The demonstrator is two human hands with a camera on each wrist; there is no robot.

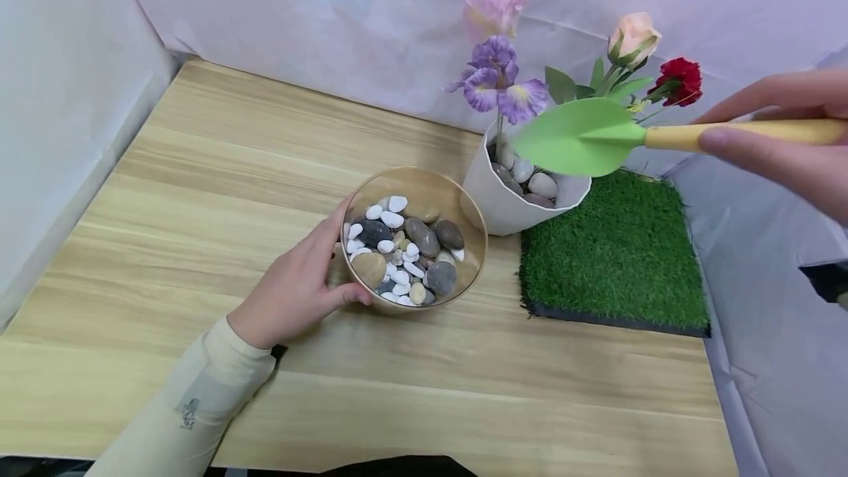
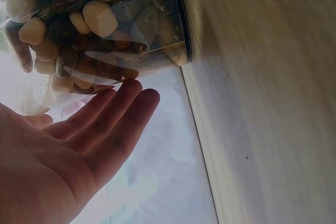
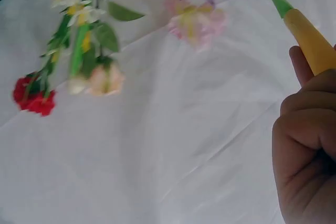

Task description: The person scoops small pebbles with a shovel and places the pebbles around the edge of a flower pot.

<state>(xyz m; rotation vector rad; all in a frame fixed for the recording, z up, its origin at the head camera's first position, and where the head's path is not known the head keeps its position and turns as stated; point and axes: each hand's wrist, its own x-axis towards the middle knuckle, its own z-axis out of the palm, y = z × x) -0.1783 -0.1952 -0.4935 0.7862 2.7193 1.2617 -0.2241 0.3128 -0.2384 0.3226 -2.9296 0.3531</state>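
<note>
My left hand (image 1: 298, 282) holds a transparent amber bowl (image 1: 424, 186) by its left side, thumb on the near side. In the left wrist view its fingertips touch the clear wall. White pebbles (image 1: 414, 269) and larger grey and brown stones (image 1: 422, 238) lie inside. My right hand (image 1: 801, 168) grips the yellow handle of a garden trowel (image 1: 679, 137). The trowel's light green blade (image 1: 576, 137) overlaps a white planter (image 1: 493, 201) in the head view, tip pointing left. Smooth stones (image 1: 543, 185) fill the planter around the flower stems.
Purple iris (image 1: 493, 79), pink flower (image 1: 497, 2), peach rose (image 1: 634, 39) and red carnation (image 1: 677, 82) rise at the planter. A square of artificial grass (image 1: 616, 256) lies right of it on the wooden table (image 1: 265, 146). White sheeting (image 1: 331, 28) hangs behind.
</note>
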